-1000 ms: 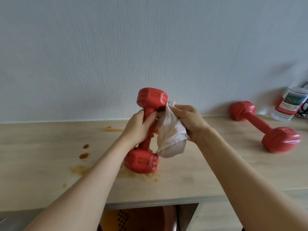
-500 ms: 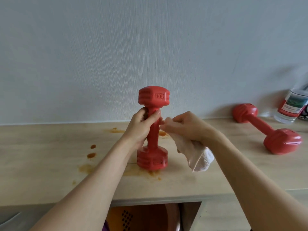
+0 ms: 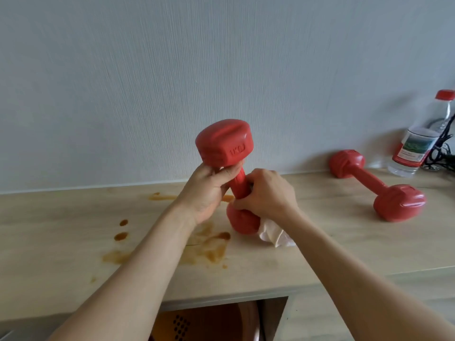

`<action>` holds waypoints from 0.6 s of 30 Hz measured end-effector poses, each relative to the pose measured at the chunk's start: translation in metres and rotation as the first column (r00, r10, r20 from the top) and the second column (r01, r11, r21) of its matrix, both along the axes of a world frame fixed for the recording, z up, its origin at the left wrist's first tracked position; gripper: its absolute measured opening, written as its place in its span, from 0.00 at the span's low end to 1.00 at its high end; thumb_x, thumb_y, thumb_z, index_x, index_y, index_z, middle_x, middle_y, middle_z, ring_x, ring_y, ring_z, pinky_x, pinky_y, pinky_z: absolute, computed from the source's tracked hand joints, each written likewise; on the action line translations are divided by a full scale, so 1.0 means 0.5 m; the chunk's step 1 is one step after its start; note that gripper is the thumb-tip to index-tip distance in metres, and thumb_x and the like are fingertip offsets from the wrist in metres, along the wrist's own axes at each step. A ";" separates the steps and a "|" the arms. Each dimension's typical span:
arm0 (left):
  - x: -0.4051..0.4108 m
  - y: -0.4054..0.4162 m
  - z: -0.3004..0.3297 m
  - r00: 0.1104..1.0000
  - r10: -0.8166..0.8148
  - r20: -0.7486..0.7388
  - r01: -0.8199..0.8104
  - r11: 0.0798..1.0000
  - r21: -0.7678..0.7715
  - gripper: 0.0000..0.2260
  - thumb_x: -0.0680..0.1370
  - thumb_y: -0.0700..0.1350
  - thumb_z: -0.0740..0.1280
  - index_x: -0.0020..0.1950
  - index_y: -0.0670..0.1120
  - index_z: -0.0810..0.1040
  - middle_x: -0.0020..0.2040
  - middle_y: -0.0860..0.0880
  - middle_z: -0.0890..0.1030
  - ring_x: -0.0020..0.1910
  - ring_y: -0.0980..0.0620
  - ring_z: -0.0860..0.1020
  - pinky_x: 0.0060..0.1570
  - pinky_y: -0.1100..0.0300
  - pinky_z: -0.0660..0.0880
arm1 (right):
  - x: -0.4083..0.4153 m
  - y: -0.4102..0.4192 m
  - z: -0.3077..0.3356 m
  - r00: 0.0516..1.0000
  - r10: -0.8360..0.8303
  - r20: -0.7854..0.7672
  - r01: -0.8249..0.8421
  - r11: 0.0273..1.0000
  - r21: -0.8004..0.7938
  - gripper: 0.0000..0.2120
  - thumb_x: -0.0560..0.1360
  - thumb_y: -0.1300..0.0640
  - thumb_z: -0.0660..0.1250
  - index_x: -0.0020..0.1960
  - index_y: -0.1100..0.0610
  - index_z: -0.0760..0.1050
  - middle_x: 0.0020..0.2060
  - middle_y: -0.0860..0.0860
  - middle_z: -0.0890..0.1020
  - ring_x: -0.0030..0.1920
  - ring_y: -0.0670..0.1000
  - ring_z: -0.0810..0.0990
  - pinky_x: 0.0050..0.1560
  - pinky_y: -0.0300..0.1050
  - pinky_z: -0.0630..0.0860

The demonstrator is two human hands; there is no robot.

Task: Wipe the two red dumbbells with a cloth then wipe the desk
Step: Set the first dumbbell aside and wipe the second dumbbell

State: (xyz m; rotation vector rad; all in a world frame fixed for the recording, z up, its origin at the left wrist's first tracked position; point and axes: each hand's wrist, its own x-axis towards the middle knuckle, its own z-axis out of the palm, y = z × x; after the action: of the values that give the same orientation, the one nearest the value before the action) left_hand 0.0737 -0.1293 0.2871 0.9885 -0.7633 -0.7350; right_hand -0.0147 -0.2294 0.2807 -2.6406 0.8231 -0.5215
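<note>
The tabletop [image 3: 344, 242], a pale wood surface against a grey wall, has not been wiped: brown spill marks [image 3: 211, 247] spread across its left-centre, with separate drops [image 3: 121, 236] further left and a streak [image 3: 160, 196] near the wall. That part of the task looks wholly undone.

Of the two red dumbbells, the second dumbbell [image 3: 376, 185] lies on its side well to the right, apart from both hands, near a plastic water bottle [image 3: 416, 143] with a red cap. Nothing shows whether it has been wiped; no hand is on it.

The first dumbbell [image 3: 225, 146] stands tilted near the middle of the tabletop, upper head leaning toward the camera, lower head at or on the surface beside the spill; contact is hard to confirm. The left hand [image 3: 209, 188] steadies it, fingers [image 3: 226, 172] clamped around the top of the handle just under the upper head. The right hand [image 3: 266, 195] is closed around the lower handle with its fingers curled on the cloth [image 3: 273, 235], a crumpled white piece whose loose end hangs out beneath the wrist, beside the lower head.

My judgement: the work is in its early part, mid-wipe on the first dumbbell's handle. The rest of this dumbbell perhaps, the second dumbbell possibly, and the whole stained tabletop are left.
</note>
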 end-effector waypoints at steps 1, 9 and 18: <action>0.009 0.008 -0.005 0.997 -0.030 0.074 0.024 0.997 0.074 0.09 0.70 0.37 0.71 0.48 0.45 0.77 0.44 0.48 0.78 0.48 0.52 0.75 0.51 0.60 0.72 | -0.005 -0.011 -0.002 1.000 -0.009 0.003 0.009 0.998 -0.065 0.13 0.60 0.45 0.73 0.34 0.50 0.71 0.38 0.46 0.78 0.41 0.51 0.77 0.33 0.42 0.66; 0.055 0.045 -0.043 0.935 -0.102 0.340 -0.086 0.864 0.496 0.09 0.76 0.30 0.61 0.44 0.43 0.77 0.38 0.47 0.76 0.33 0.60 0.75 0.36 0.68 0.73 | -0.024 -0.087 -0.034 0.983 0.088 0.163 -0.002 0.885 -0.466 0.13 0.59 0.55 0.76 0.41 0.46 0.79 0.38 0.44 0.77 0.42 0.52 0.75 0.35 0.42 0.66; 0.030 -0.031 -0.063 0.955 -0.127 0.267 -0.069 0.784 0.617 0.21 0.75 0.59 0.62 0.55 0.43 0.79 0.51 0.44 0.83 0.48 0.50 0.82 0.48 0.59 0.77 | -0.009 -0.084 -0.061 0.929 0.352 0.115 -0.190 0.720 -0.668 0.09 0.60 0.59 0.76 0.39 0.52 0.80 0.38 0.49 0.78 0.41 0.55 0.77 0.36 0.48 0.72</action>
State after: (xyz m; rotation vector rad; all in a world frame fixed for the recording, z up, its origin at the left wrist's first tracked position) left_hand 0.0888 -0.1447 0.2556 1.7274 -0.8100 -0.9038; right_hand -0.0194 -0.2716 0.2503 -3.1364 0.1593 -1.1907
